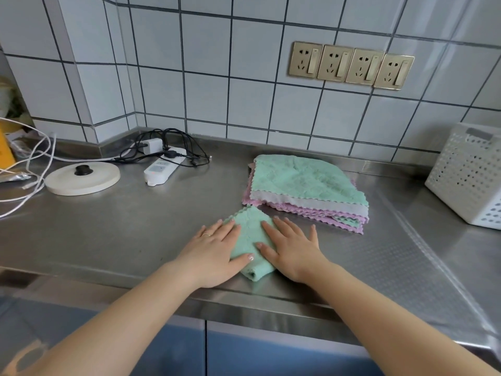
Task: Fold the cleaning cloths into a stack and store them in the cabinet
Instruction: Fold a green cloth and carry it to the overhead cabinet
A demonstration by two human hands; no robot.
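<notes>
While both hands lie flat on it, the folded cloth point(250, 241) sits near the front edge of the steel counter point(130, 229), mint green, scalloped at its far corner.

Left hand point(217, 253): fingers straight and spread, palm down, pressing the cloth's left side; thumb laid across the cloth's near part. A ring point(206, 235) shows on one finger. Nothing gripped.

Right hand point(291, 248): fingers straight, palm down, pressing the cloth's right side; outer fingers reach past the cloth onto the counter. Nothing gripped.

Pile point(306, 189): unfolded cloths, green on top, pink and grey-white edges below, lying just beyond the right hand, close to the folded cloth; whether they touch cannot be told.

Basket point(466, 177): white, perforated, at the counter's right, well apart from the pile. A grey label slot on its upper face; no writing readable.

Sockets point(351, 65): four brass-coloured plates in a row on the tiled wall point(162, 50), each with a switch; no lettering legible.

Power strip point(162, 169): white, left of the pile, with a white charger point(151, 146) and black plug in it, black cable point(187, 145) coiled around. Markings on the strip too small to read.

Lid point(82, 178): round, cream, black knob, flat on the counter at left, white cords point(35, 164) beside it.

Cabinet point(271, 354): blue fronts below the counter edge, shut.
</notes>
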